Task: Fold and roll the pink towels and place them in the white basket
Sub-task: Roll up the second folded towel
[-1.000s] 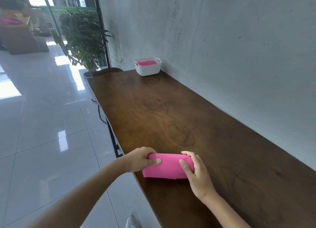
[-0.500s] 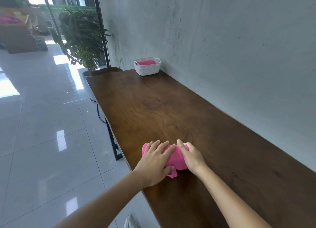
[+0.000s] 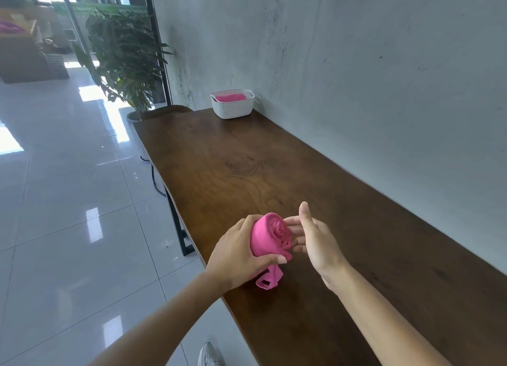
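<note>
A rolled pink towel (image 3: 267,235) is held just above the near edge of the long brown table (image 3: 274,168), its spiral end facing up. My left hand (image 3: 236,256) grips the roll from the left, thumb across its lower side, and a loose tail hangs below. My right hand (image 3: 312,235) has straight fingers that touch the roll's right end. Far down the table stands the white basket (image 3: 233,110) against the wall, with another pink towel (image 3: 231,97) inside it.
A grey concrete wall runs along the table's right side. To the left is a glossy tiled floor, with a potted plant (image 3: 123,61) beyond the table's far end. My shoe (image 3: 208,356) shows at the bottom edge.
The towel went from a flat folded strip on the table to a tight roll. My left hand has lifted it on end, and my right hand has moved to its open end.
</note>
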`<state>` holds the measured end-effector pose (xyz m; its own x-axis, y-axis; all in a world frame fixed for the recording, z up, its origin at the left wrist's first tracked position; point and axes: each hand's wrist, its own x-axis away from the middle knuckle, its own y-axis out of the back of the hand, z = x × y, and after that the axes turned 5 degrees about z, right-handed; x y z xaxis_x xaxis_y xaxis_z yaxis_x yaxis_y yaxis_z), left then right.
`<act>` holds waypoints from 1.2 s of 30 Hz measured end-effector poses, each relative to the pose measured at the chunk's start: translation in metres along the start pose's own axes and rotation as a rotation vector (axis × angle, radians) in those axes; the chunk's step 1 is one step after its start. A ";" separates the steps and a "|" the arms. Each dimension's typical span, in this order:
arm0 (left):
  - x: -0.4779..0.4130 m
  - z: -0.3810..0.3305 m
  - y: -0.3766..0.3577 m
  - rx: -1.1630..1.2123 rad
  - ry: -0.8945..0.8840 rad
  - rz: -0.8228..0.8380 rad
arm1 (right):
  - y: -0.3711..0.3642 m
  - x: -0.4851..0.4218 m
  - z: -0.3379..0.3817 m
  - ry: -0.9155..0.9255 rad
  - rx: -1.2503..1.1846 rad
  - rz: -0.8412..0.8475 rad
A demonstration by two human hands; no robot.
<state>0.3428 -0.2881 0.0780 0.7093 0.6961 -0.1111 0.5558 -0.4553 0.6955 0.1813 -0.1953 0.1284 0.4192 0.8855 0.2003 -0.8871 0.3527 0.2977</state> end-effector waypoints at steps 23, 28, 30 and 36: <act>0.031 -0.002 0.021 0.630 0.130 -0.470 | -0.030 0.050 -0.006 0.003 -0.111 0.403; 0.031 -0.001 0.022 0.591 0.122 -0.493 | -0.042 0.053 -0.006 0.045 -0.117 0.338; 0.031 -0.003 0.023 0.590 0.126 -0.501 | -0.045 0.053 -0.007 0.080 -0.114 0.278; 0.032 0.002 0.027 0.612 0.155 -0.522 | -0.031 0.059 -0.004 -0.037 -0.378 0.273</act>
<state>0.3814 -0.2796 0.0922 0.2505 0.9506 -0.1833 0.9680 -0.2424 0.0657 0.2330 -0.1529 0.1272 0.1611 0.9524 0.2590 -0.9711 0.1997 -0.1306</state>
